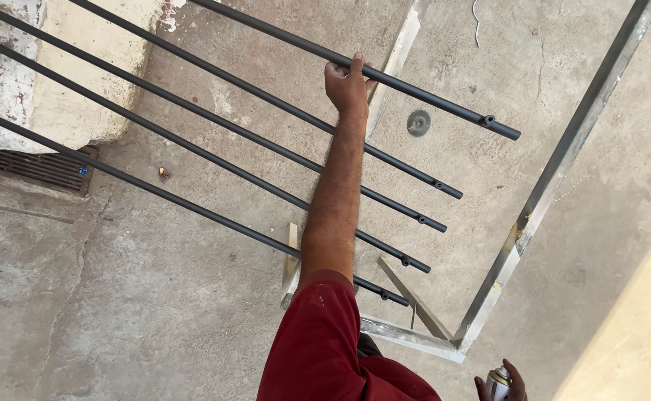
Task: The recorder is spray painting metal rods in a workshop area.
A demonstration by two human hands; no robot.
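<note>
Head view: left hand (347, 83) wrapped tight round the topmost dark rod (385, 76), above four more rods. Right hand (505, 384), below the metal frame (563, 167), clutching a spray can (497, 380). Risk: wet paint smearing under the grip.

I take this for an outdoor metalworking yard or building site, since I look down on a rough, stained concrete floor (132, 297) with cracks running through it. A bare steel angle frame (555, 178) lies on the ground under a row of dark painted metal bars (214, 160). I also see a crumbling plastered wall base (58, 89) with a rusty drain grate (28, 167) beside it.
</note>
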